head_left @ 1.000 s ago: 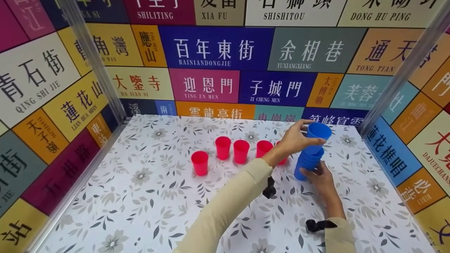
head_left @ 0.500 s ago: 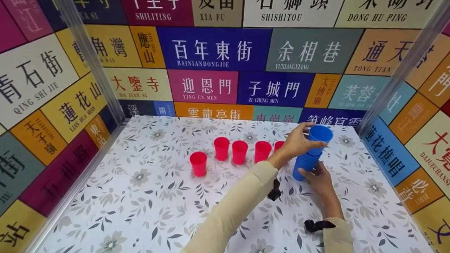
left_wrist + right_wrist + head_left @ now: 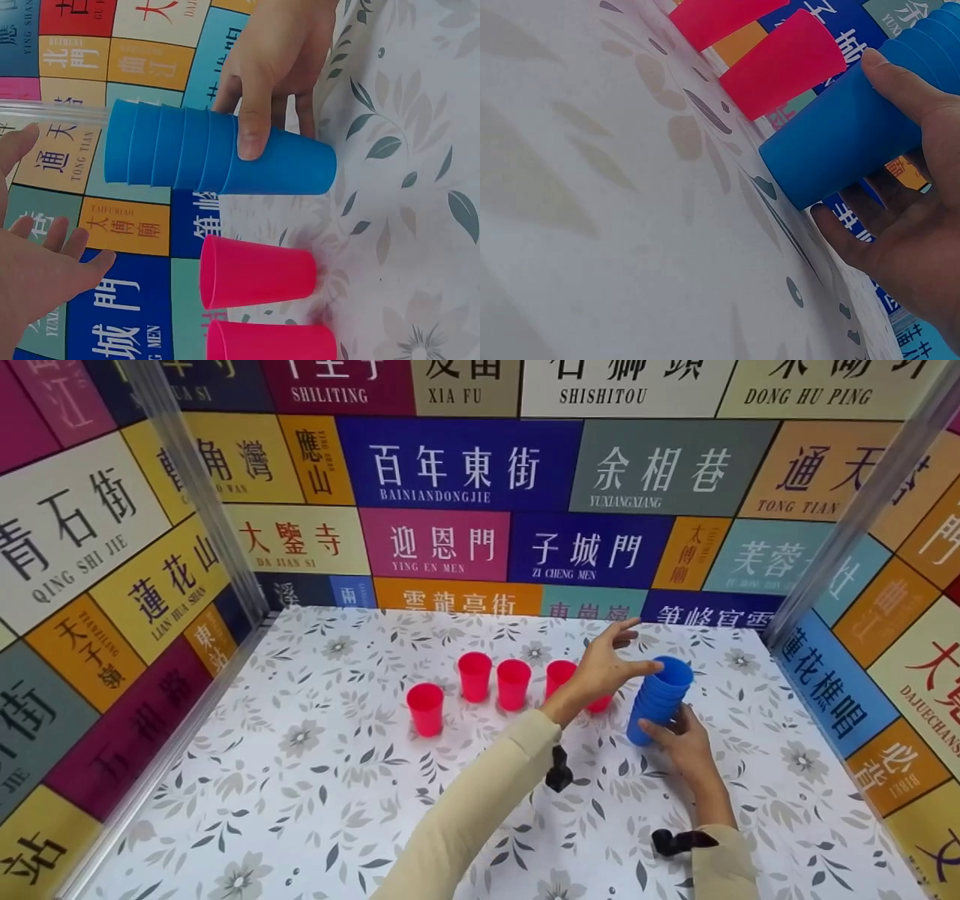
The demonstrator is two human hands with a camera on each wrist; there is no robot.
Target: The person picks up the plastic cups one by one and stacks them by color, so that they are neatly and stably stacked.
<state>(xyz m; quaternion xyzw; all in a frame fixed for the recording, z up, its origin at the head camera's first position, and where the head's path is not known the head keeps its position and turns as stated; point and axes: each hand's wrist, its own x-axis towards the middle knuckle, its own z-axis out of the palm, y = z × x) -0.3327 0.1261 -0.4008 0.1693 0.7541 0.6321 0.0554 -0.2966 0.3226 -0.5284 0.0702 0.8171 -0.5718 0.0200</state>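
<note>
A stack of several nested blue cups (image 3: pixel 660 701) stands upright on the table's right part. My right hand (image 3: pixel 684 746) grips its lowest cup near the base; in the right wrist view the thumb of this hand (image 3: pixel 930 187) lies along the near side of the blue cup (image 3: pixel 847 127). Just left of the stack's top is my left hand (image 3: pixel 606 666), its fingers spread, with no cup in it. The left wrist view has these spread fingers at the left edge (image 3: pixel 52 270), apart from the blue stack (image 3: pixel 180 150).
Several red cups stand upright left of the stack: a front one (image 3: pixel 426 709), others behind it such as this red cup (image 3: pixel 514 685), and some partly hidden by my left arm. The flower-patterned tabletop (image 3: pixel 300 810) is bordered by sign-printed walls (image 3: pixel 465 461) and clear corner posts.
The upper blue cup in my left hand has gone down into the stack. My left hand has let go of it, spread its fingers and moved left; my right hand keeps its grip.
</note>
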